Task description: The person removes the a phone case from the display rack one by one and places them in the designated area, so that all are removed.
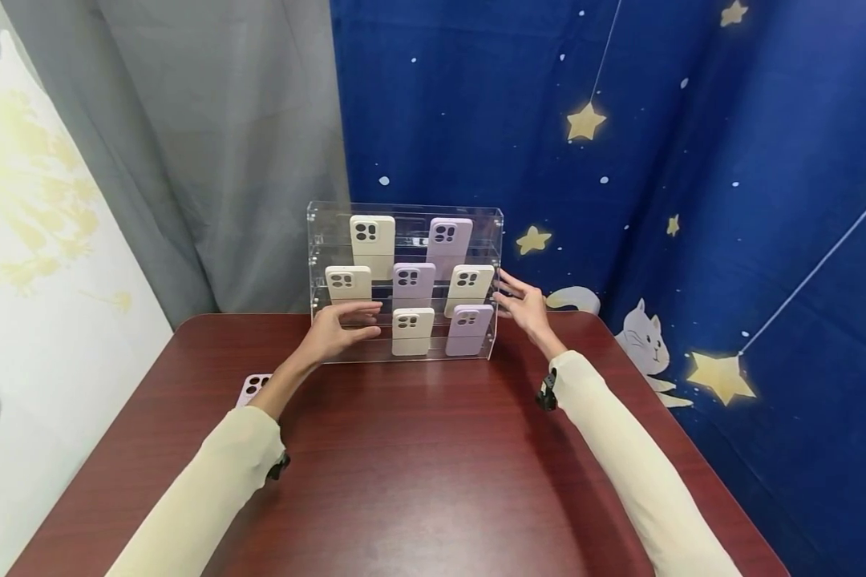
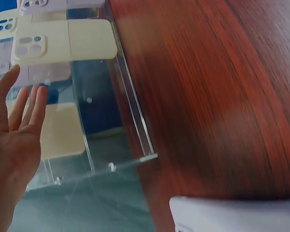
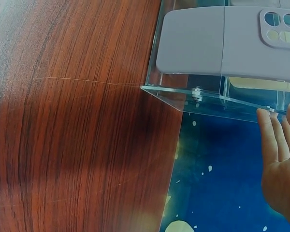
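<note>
A clear acrylic tiered rack [image 1: 309,240] stands at the back of the table, holding phone cases upright. Cream [image 1: 382,240] and lilac [image 1: 451,244] cases fill its top tier. Two cream cases flank a lilac one [image 1: 414,284] in the middle. The bottom tier has a cream case [image 1: 412,336] and a lilac case [image 1: 469,340]. My left hand [image 1: 335,327], empty with fingers extended, is in front of the bottom tier's left part, left of that cream case. At the rack's right side panel [image 3: 169,95], my right hand [image 1: 525,308] has its extended fingertips against the edge.
Another pale lilac phone case [image 1: 247,390] lies on the dark red wooden table [image 1: 418,457], beside my left forearm. Grey [image 1: 260,144] and blue starry [image 1: 476,120] curtains hang behind the rack. A white patterned wall [image 1: 58,264] borders the left side.
</note>
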`<action>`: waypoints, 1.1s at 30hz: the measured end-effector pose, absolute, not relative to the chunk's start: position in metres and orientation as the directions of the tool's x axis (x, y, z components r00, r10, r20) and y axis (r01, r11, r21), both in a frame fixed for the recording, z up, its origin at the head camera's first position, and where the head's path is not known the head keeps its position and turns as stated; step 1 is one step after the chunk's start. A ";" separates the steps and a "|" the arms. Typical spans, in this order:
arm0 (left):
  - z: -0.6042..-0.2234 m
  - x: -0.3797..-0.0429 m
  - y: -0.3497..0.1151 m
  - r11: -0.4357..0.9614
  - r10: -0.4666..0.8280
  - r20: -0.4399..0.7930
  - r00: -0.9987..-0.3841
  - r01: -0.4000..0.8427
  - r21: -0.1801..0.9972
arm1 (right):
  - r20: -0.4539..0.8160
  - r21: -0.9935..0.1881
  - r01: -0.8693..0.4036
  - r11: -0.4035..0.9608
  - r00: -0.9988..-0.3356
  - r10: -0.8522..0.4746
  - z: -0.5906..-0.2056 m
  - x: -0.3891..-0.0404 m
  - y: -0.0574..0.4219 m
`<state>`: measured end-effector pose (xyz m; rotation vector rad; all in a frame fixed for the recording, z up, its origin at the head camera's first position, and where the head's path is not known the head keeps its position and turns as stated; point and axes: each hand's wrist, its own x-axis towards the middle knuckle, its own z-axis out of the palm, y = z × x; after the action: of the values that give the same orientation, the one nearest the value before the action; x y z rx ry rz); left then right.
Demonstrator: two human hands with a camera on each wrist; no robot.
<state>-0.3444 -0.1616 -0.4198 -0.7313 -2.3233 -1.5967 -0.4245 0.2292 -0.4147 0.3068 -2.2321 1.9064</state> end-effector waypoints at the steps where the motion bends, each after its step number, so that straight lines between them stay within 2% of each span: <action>1: -0.421 -0.346 -0.159 0.276 0.270 0.451 -0.850 0.518 0.810 | 0.277 -0.949 -0.279 0.145 -0.960 -0.035 -0.415 -0.424 0.229; 16: -0.435 -0.359 -0.132 0.196 0.276 0.467 -0.840 0.525 0.828 | 0.319 -0.938 -0.319 0.132 -0.947 -0.026 -0.418 -0.424 0.227; 27: -0.415 -0.338 -0.122 0.196 0.255 0.515 -0.819 0.565 0.802 | 0.281 -0.950 -0.282 0.135 -0.959 -0.028 -0.416 -0.426 0.229; 33: -0.420 -0.343 -0.120 0.181 0.222 0.531 -0.818 0.570 0.802 | 0.273 -0.951 -0.275 0.139 -0.961 -0.029 -0.413 -0.423 0.228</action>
<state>-0.3427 -0.1201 -0.4205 -0.7548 -2.1671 -1.6774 -0.4230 0.2276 -0.4132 0.3005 -2.2196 1.9223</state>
